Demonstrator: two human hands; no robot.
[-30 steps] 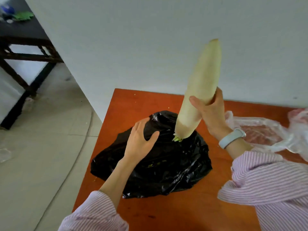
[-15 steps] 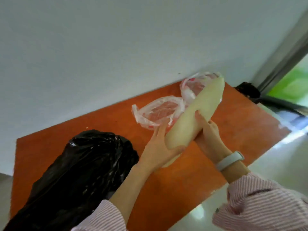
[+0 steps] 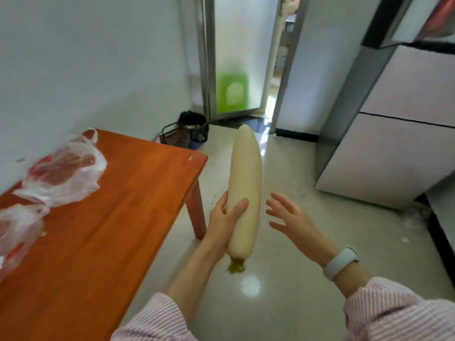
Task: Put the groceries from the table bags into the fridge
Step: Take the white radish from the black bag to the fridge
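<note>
Now that the right hand [image 3: 293, 219] has let go and the left hand [image 3: 225, 223] has taken over, the radish [image 3: 243, 190] is carried by one hand alone: left fingers and thumb are curled round its lower half, its leafy stub down and its tip pointing up and away. The right hand hangs just beside it, fingers spread and holding nothing, a pale band on its wrist. A second ago the view was down on the table [image 3: 103, 217] and a black bag; now it faces the room, with the table off to the left and the fridge [image 3: 394, 134] ahead on the right, its doors closed. I judge the freed hand is for opening it. Counted: one radish, two hands, two clear bags [image 3: 64, 173] of what looks like meat on the table, one fridge. Farther off, a dark basket sits on the floor by a doorway.
</note>
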